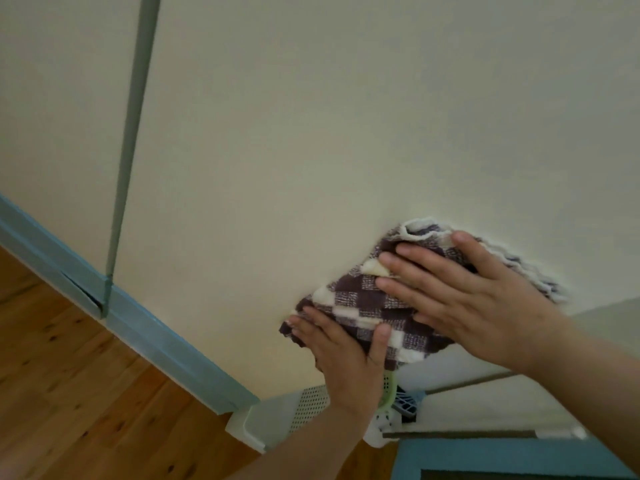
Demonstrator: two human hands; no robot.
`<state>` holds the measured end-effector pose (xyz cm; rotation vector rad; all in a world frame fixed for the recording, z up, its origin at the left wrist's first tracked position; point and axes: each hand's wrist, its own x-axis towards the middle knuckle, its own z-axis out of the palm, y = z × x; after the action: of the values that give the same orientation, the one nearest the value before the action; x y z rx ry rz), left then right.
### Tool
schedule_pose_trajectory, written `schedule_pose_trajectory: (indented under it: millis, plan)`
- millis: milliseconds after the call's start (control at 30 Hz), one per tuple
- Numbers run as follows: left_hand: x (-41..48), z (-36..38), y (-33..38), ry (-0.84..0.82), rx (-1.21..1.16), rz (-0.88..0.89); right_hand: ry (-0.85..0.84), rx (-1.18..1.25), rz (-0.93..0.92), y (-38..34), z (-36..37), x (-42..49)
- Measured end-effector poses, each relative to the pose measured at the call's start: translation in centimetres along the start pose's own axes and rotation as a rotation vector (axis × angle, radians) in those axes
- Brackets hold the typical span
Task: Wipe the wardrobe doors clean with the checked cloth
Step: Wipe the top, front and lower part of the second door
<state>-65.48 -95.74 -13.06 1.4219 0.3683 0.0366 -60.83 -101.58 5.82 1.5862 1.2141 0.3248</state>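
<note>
Both hands are flat on the checked cloth [360, 299], pressing it against the cream wardrobe door [311, 133]. Right hand [485, 306]: fingers [415, 258] straight and spread over the cloth's upper half, nothing gripped. Left hand [343, 355]: fingers straight along the cloth's lower-left edge, thumb [381, 341] laid over the fabric — released, not clenched. The cloth is bunched, and a white-edged fold sticks out just past my right fingertips. Its lower corner sits between my left thumb and right palm. Well left of my left fingers — a grey-green vertical strip [131, 133] between this door and the next door [52, 116]. Blue plinth [166, 337] runs below the doors, with wooden floor [69, 393] under that. Near my left wrist there's a white perforated box [308, 407].
</note>
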Motion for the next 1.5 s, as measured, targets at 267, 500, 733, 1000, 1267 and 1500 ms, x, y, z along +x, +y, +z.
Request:
schedule_pose_trajectory:
  millis: [267, 500, 733, 1000, 1267, 1500]
  plan:
    - [-0.2, 0.5, 9.9, 0.152, 0.169, 0.25, 0.031, -0.182, 0.167, 7.7, -4.0, -5.1]
    - [1.0, -1.2, 15.9, 0.239, 0.435, 0.536, 0.071, -0.239, 0.354, 10.5, -6.1, -7.7]
    - [3.0, -4.5, 20.5, 0.26, 0.576, 0.969, 0.076, -0.288, 0.676, 11.1, -6.6, -10.0]
    - [4.3, -7.1, 29.4, 0.237, 0.67, 1.424, 0.192, -0.117, 1.211, 11.9, -8.6, -8.9]
    - [5.8, -10.3, 37.3, 0.301, 0.811, 1.32, 0.289, 0.146, 1.54, 13.9, -10.7, -3.7]
    - [8.1, -13.4, 41.3, 0.276, 0.883, 1.432, 0.294, 0.198, 1.564, 18.5, -12.9, 2.2]
